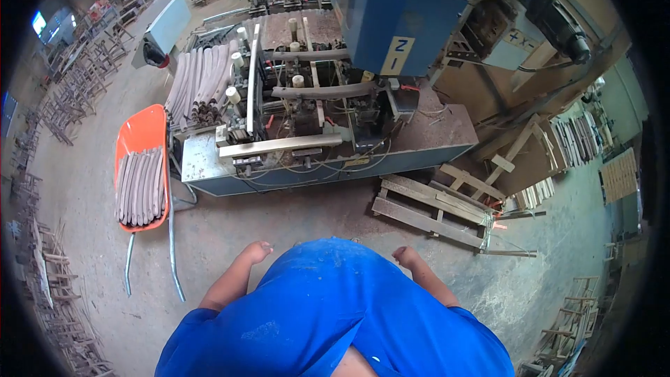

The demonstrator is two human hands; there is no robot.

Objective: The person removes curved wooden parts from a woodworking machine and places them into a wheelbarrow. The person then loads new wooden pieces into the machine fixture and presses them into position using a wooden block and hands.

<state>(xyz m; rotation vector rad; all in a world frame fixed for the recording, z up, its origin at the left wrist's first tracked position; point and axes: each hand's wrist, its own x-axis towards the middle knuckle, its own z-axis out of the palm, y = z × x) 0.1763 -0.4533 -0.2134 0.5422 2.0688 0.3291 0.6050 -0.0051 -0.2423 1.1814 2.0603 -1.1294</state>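
My left hand (259, 251) hangs beside the blue shirt (328, 293), fingers loosely curled, with nothing seen in it. On the other side, my right hand (405, 257) is also curled in and shows nothing held. Both are small in view and away from any object. In front stands a woodworking machine (328, 160) on a blue-grey base. A pale wooden bar (279, 145) lies across its front, and a curved wooden piece (324, 91) rests on the fixtures behind. Several curved slats (199, 77) are stacked at the machine's left end.
An orange wheelbarrow (142, 129) loaded with curved wooden pieces (140, 188) stands left of the machine. Right of the machine's front, a wooden pallet (436, 209) lies on the floor. A blue cabinet (391, 21) overhangs the machine. Wooden frames (70, 108) line the far left.
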